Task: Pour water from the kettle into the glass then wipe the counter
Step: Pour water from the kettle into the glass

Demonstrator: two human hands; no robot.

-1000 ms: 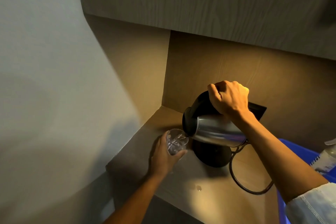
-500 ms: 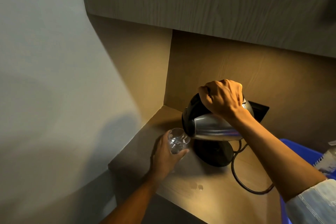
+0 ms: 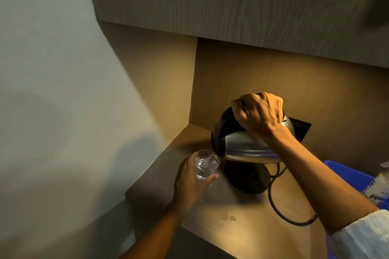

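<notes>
Right now my right hand (image 3: 260, 115) is closed tight over the handle of the kettle (image 3: 246, 145), fingers (image 3: 237, 105) curled round the dark top so the steel body lies tipped well over, its spout low and to my left. My left hand (image 3: 192, 183) is wrapped round the lower part of the glass (image 3: 205, 165), fingers (image 3: 210, 177) closed on its far side, holding it up off the worktop (image 3: 252, 233) with its rim just under the spout, touching or nearly so.

As I judge it, I am in the middle of the pour: there is some water in the glass, though I cannot make out a clear stream. The kettle is off its black base (image 3: 248, 176), which sits directly below it with the cord (image 3: 282, 214) looping toward me.

Left to do: finish filling, right the kettle and set it back, put the glass down, then wipe. A few small drops (image 3: 230, 217) already lie on the worktop near its front edge, well apart from the glass. I see no cloth anywhere; a blue bin (image 3: 349, 174) stands off to my right.
</notes>
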